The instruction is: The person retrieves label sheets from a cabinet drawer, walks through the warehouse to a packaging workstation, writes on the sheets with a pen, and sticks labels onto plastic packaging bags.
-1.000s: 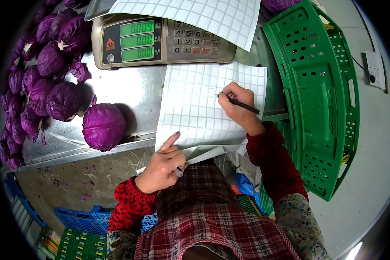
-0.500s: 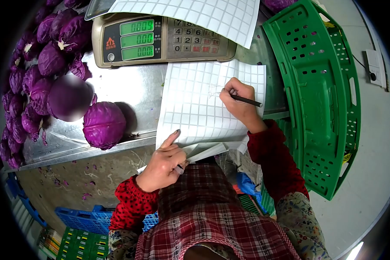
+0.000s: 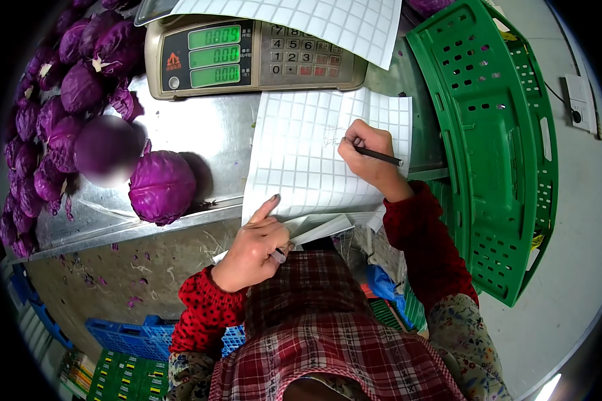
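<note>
Black and slim, the pen (image 3: 379,156) sits gripped between the thumb and fingers of your right hand (image 3: 368,150), lying at a flatter slant than a second ago. A few more strokes have joined the faint marks (image 3: 330,136) just beside your fingertips, so the writing seems under way, with only a small patch of the gridded sheet (image 3: 301,180) marked. The sheet lies on the metal bench (image 3: 174,113) in front of you, just below the scale (image 3: 306,80).

Your left hand (image 3: 253,252) has stayed by the lower left corner, index finger stretched onto the paper, seemingly steadying it. Its other fingers are curled around a small pale piece (image 3: 279,256), too small to make out. Beside it, a folded paper strip (image 3: 321,229) sticks out at the bench's near edge, over your checked apron (image 3: 328,334).

Your own right hand hides the pen's tip and whatever lies beneath it. Above, a second gridded sheet (image 3: 328,25) droops over part of the scale's keypad, and the scale leaves little room past the top of the page. One purple cabbage (image 3: 162,187) rests well left of the paper, with a heap of cabbages (image 3: 81,87) beyond it. A green crate (image 3: 478,167) stands close to your right sleeve (image 3: 421,240).
</note>
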A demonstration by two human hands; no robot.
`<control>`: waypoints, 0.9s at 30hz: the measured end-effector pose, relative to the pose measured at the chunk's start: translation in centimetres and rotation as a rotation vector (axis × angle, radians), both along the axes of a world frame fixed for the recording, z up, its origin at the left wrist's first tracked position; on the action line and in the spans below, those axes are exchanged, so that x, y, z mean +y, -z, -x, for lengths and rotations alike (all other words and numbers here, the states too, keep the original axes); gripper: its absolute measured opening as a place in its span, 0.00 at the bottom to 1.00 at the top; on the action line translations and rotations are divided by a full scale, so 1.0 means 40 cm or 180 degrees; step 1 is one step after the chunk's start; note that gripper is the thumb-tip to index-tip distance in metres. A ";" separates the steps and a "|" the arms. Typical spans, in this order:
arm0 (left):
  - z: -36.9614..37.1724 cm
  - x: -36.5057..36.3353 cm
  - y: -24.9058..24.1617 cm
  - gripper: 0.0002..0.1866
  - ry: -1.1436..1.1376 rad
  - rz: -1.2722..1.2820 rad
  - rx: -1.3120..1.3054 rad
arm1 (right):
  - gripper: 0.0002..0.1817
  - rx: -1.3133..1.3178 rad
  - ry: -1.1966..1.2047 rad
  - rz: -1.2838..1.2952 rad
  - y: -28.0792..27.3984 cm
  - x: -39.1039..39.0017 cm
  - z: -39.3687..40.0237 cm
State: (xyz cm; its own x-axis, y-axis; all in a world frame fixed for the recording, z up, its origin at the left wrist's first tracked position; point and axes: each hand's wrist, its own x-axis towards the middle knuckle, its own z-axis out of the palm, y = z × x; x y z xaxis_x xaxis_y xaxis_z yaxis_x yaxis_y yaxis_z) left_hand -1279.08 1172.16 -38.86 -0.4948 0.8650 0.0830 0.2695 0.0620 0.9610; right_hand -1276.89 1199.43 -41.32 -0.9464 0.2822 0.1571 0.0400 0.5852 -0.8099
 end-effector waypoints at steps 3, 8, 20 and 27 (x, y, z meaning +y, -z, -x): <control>-0.002 -0.001 0.005 0.16 0.0013 -0.0010 0.0000 | 0.08 -0.0069 -0.0373 0.0103 -0.001 0.002 -0.005; 0.015 -0.020 -0.097 0.18 0.0090 0.0012 -0.0073 | 0.02 0.0332 0.0657 0.0836 -0.052 0.044 -0.033; 0.124 0.022 -0.091 0.20 -0.2548 -0.0688 -0.2412 | 0.13 -0.0567 0.1471 0.1262 -0.106 0.213 -0.257; 0.094 0.033 -0.007 0.18 -0.2723 0.0063 -0.0894 | 0.15 -0.0413 0.1642 0.1878 -0.112 0.171 -0.215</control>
